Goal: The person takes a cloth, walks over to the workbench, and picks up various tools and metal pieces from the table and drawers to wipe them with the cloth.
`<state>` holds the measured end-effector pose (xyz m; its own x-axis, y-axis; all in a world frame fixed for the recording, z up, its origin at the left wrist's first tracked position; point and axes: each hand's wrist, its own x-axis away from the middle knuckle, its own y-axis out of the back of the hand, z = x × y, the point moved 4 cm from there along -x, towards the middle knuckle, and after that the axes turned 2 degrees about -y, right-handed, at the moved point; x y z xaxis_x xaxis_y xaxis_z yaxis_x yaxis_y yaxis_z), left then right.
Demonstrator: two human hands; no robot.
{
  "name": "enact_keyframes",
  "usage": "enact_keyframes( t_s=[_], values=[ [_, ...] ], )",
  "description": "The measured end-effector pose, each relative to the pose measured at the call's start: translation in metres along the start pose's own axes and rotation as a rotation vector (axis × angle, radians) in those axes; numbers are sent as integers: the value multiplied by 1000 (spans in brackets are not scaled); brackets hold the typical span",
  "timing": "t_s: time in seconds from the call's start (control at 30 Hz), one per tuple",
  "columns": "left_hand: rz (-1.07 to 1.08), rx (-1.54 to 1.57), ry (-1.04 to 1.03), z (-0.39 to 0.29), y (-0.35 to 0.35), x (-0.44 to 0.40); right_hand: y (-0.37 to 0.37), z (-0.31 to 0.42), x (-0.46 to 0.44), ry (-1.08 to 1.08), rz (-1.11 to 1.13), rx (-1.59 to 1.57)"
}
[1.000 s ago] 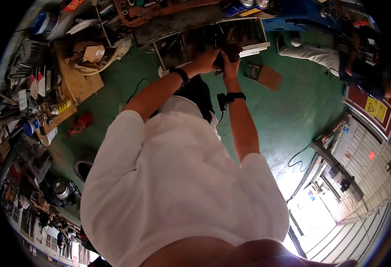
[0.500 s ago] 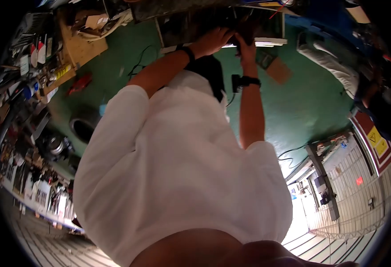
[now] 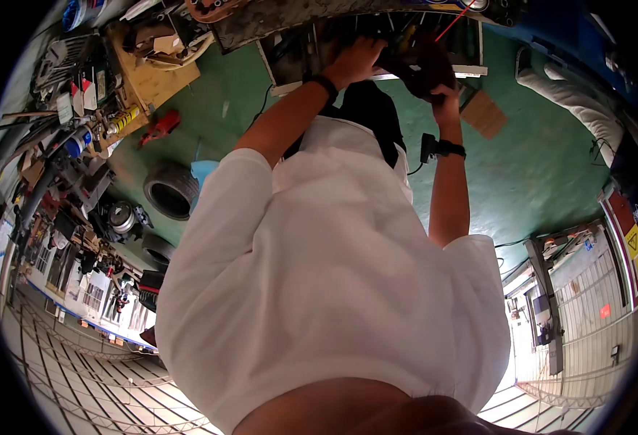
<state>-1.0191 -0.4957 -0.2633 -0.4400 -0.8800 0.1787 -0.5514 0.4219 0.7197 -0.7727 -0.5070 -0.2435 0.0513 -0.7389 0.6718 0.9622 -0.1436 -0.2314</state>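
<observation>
A dark, reddish-brown object (image 3: 429,71) of unclear kind is in my right hand (image 3: 446,107), whose fingers are closed round its lower right end. Its narrower part points left towards my left hand (image 3: 357,61). My left hand is over the front of an open drawer (image 3: 281,88), with thumb and fingers apart; its fingertips are hard to make out against the dark contents. Long, thin tools (image 3: 408,36) lie inside the drawer, partly hidden by the hands and the dark object.
A wooden bench (image 3: 161,85) with boxes and cans stands at the left. Tyres (image 3: 171,191) and a red tool (image 3: 161,128) are on the green floor. Behind my right hand is a brown board (image 3: 483,114). Another person's light trouser leg (image 3: 567,99) shows at the right.
My right hand and the dark object have moved right and down in the view. My left hand has come away from the object and is now apart from my right hand.
</observation>
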Motion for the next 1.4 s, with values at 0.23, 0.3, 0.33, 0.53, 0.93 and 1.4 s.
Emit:
enact_keyframes(
  t_s=[0.23,0.3,0.33,0.53,0.93,1.4],
  values=[
    [-130,338,-123,-1,-5,-9,19,33,-15,378,-500,691],
    [-272,395,-141,-3,-3,-8,11,45,-19,534,-572,1002],
    [-343,327,-132,0,-5,-9,4,51,-21,616,-608,1235],
    [-299,356,-85,6,3,-27,-49,22,-25,105,-281,1800],
    [-158,-114,-94,57,83,93,-55,33,5,69,-262,1893],
    [-50,-136,349,109,65,130,-63,10,15,140,-360,1866]
  ],
)
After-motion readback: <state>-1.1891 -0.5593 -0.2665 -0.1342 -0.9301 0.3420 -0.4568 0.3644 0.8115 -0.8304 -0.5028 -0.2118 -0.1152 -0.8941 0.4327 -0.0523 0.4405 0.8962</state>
